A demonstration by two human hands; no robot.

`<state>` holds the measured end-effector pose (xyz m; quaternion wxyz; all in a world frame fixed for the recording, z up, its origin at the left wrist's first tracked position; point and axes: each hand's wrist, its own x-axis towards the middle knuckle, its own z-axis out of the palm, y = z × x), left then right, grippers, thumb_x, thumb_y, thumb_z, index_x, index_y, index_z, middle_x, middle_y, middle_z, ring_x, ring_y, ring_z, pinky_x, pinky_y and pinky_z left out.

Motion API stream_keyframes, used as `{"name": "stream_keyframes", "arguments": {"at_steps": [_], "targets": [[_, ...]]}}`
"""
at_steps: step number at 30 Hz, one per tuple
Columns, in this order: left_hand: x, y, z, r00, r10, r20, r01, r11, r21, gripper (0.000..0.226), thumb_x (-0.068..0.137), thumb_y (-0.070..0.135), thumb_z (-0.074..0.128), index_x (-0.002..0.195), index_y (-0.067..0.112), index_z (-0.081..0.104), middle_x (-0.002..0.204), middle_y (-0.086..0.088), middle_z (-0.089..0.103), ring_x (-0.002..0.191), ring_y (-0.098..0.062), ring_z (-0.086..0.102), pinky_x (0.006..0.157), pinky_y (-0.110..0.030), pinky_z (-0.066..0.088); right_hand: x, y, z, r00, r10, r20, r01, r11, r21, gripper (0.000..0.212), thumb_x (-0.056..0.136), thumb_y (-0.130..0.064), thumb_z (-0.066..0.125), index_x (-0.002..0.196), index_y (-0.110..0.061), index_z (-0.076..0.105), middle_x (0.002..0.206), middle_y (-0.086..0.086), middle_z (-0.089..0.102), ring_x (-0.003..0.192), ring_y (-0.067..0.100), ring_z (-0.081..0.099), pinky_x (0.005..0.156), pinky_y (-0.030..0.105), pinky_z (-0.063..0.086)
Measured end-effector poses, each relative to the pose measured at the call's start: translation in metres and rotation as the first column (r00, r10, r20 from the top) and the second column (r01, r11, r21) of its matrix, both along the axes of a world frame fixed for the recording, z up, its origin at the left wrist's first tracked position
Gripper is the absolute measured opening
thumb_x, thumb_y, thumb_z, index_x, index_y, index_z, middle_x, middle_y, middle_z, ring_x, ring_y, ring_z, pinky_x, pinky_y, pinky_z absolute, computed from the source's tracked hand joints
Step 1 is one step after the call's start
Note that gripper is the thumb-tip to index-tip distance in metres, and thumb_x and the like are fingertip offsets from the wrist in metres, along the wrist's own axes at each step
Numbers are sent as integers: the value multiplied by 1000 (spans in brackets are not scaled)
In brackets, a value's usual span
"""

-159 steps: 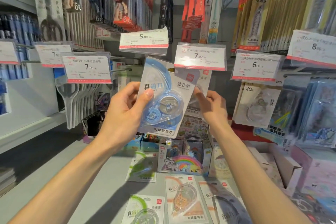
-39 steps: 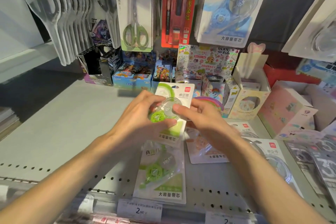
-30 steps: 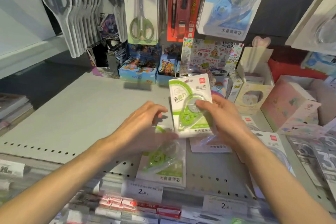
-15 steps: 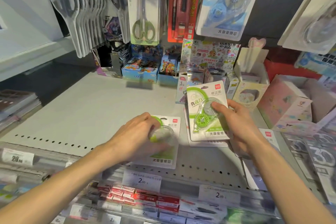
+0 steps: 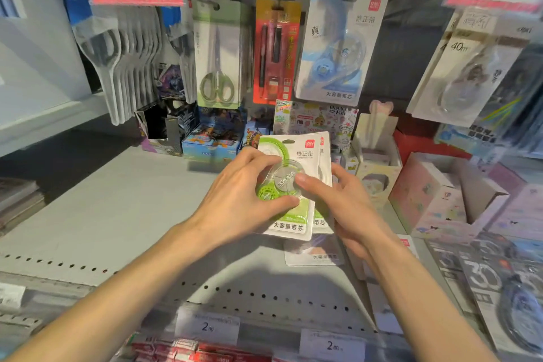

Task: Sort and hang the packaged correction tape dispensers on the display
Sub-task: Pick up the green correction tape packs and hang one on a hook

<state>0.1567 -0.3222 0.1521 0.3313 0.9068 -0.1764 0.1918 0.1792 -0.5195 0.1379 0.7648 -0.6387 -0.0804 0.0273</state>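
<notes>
Both hands clamped on two stacked green correction tape packs, held just above the shelf

Left hand (image 5: pixel 235 203) & right hand (image 5: pixel 346 209) pinch green packs (image 5: pixel 296 185); cards sit offset, so rear one could slip out onto shelf (image 5: pixel 123 214). Pink box (image 5: pixel 435 200) at right is open, contents can't tell

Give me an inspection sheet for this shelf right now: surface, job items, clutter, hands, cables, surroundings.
Surface: pale grey perforated metal shelf.
Job's things: two green-and-white carded correction tape packs, stacked, held above the shelf; blue-and-white carded correction tape pack hanging on a peg; another pack lying flat beneath.
Clutter: colourful small card boxes at the back; pink cardboard boxes to the right.
Hands: left hand and right hand both grip the green stack.
Cables: nothing seen.
Surroundings: carded green-handled scissors, red pen pack, white price tags.
</notes>
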Motion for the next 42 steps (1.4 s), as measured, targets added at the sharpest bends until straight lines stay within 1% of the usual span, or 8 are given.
{"name": "stream_keyframes", "arguments": {"at_steps": [4, 8, 10, 13, 16, 20, 28, 42], "targets": [[1, -9, 14, 998, -19, 68, 23, 997, -68, 80, 77, 61, 77, 145, 25, 54, 122, 15, 46, 117, -3, 47, 99, -24, 42, 1, -9, 15, 998, -37, 48, 34, 998, 52, 63, 70, -16, 86, 129, -14, 65, 113, 9, 80, 103, 29, 78, 88, 47, 62], [5, -20, 28, 996, 93, 13, -82, 932, -353, 95, 76, 60, 79, 155, 31, 35, 131, 15, 45, 120, 3, 48, 102, -21, 40, -1, -23, 32, 989, -53, 140, 37, 993, 109, 59, 74, -13, 83, 130, -13, 64, 115, 10, 80, 102, 32, 78, 78, 41, 65], [9, -27, 37, 994, -2, -107, -51, 868, -493, 78, 77, 53, 82, 144, 28, 51, 126, 18, 62, 107, 11, 61, 98, -23, 51, -2, -28, 41, 978, -67, 198, 44, 992, 122, 55, 75, -12, 83, 127, -15, 65, 116, 10, 80, 103, 31, 78, 79, 42, 65], [13, -39, 47, 979, -165, -124, 45, 758, -651, 42, 82, 36, 83, 119, 23, 68, 104, 16, 79, 95, 2, 73, 94, -36, 59, -3, -34, 53, 959, -87, 271, 60, 992, 109, 53, 75, -15, 86, 124, -20, 67, 116, 7, 80, 106, 29, 77, 85, 46, 64], [16, -44, 54, 975, -215, -54, 109, 680, -725, 47, 77, 35, 84, 118, 21, 67, 107, 14, 79, 100, -5, 75, 94, -37, 59, -5, -43, 60, 949, -76, 305, 47, 994, 101, 52, 77, -24, 86, 125, -24, 68, 120, 5, 79, 110, 29, 76, 90, 46, 63], [18, -34, 66, 980, -198, 13, 137, 630, -764, 63, 67, 47, 82, 122, 21, 64, 107, 12, 79, 100, -8, 76, 86, -25, 60, -5, -57, 63, 926, -140, 351, 116, 989, 88, 38, 85, -19, 76, 121, -28, 71, 119, 8, 79, 109, 30, 76, 93, 46, 62], [6, -14, 99, 969, -97, 228, 238, 617, -750, 51, 74, 38, 81, 119, 23, 62, 106, 13, 79, 96, -6, 76, 76, -13, 56, -6, -60, 79, 839, -255, 481, 271, 962, 38, 27, 86, -28, 80, 110, -37, 72, 109, -4, 81, 98, 16, 79, 73, 19, 60], [-10, -11, 119, 927, -91, 364, 345, 589, -730, 45, 78, 31, 80, 118, 23, 62, 110, 8, 79, 99, -10, 75, 78, -19, 59, 13, -24, 131, 741, -263, 618, 311, 950, 30, 27, 95, -21, 74, 119, -30, 62, 110, -8, 80, 103, 11, 76, 91, 32, 61]]}}
